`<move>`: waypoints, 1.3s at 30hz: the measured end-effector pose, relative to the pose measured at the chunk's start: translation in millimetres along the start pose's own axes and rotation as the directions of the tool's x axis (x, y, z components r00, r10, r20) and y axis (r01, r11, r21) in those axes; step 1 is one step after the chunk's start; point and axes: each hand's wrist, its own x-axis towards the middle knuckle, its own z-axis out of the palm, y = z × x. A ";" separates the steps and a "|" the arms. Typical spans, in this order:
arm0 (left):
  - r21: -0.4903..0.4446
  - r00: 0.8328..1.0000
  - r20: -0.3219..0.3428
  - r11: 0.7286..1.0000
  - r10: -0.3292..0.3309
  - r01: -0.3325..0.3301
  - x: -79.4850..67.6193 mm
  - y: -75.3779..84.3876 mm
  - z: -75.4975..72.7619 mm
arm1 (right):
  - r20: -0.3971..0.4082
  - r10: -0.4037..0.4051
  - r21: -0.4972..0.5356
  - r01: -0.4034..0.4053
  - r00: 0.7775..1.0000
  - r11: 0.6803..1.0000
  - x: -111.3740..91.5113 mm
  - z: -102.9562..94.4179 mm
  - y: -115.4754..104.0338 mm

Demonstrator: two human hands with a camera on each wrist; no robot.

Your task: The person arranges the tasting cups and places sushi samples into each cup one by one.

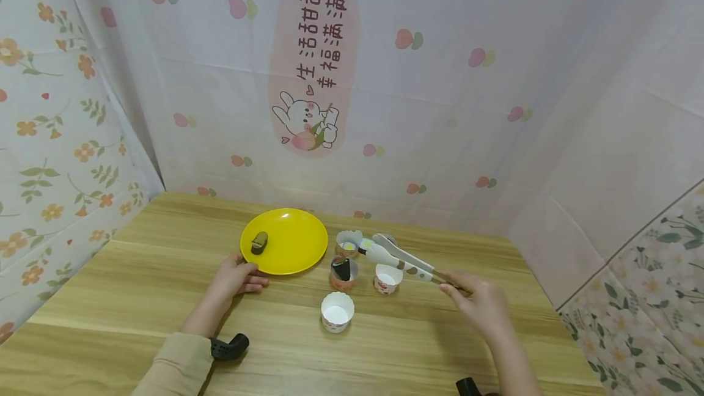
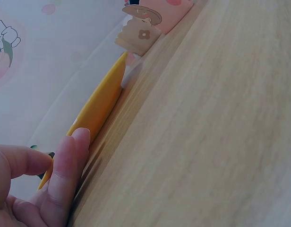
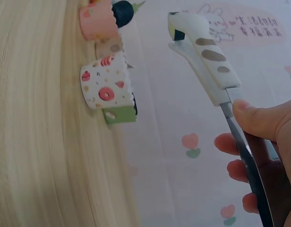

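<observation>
My left hand (image 1: 233,280) pinches the near-left rim of a yellow plate (image 1: 294,243), thumb above and fingers below in the left wrist view. A small olive-topped, dark-based piece (image 1: 260,242) lies on the plate's left side. With curled fingers my right hand (image 1: 484,307) grips tongs (image 1: 409,261) with white, brown-spotted heads. Their tips hold a small black-and-yellow piece (image 3: 177,34) above the paper cups. A pink cup (image 1: 342,284) holds a black cone-shaped piece (image 1: 341,269). Beside the tongs' tips, a beige cup (image 1: 345,252) has something yellow and white inside.
A white patterned cup (image 1: 387,280) stands below the tongs, and another white cup (image 1: 337,313) is nearest me. Behind them a green cup (image 3: 119,115) is partly hidden. A printed curtain (image 1: 440,109) hangs along the back edge of the wooden table (image 1: 275,347).
</observation>
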 end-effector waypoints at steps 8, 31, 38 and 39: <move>0.004 1.000 -0.001 1.000 -0.010 0.010 -0.5 0.6 0.2 | 0.029 0.014 -0.011 -0.014 0.999 1.000 -4.9 -4.6 20.5; 0.000 1.000 -0.004 1.000 -0.013 0.013 0.1 0.4 0.1 | 0.190 0.144 -0.015 -0.144 0.971 0.989 -12.2 -12.5 47.6; 0.004 1.000 -0.004 1.000 -0.014 0.014 0.0 0.1 -0.1 | 0.202 0.137 -0.029 -0.134 0.970 0.991 -14.8 -13.7 53.6; 0.003 1.000 -0.003 1.000 -0.013 0.013 0.1 0.1 -0.2 | 0.208 0.140 -0.034 -0.136 0.968 0.990 -14.8 -14.3 53.5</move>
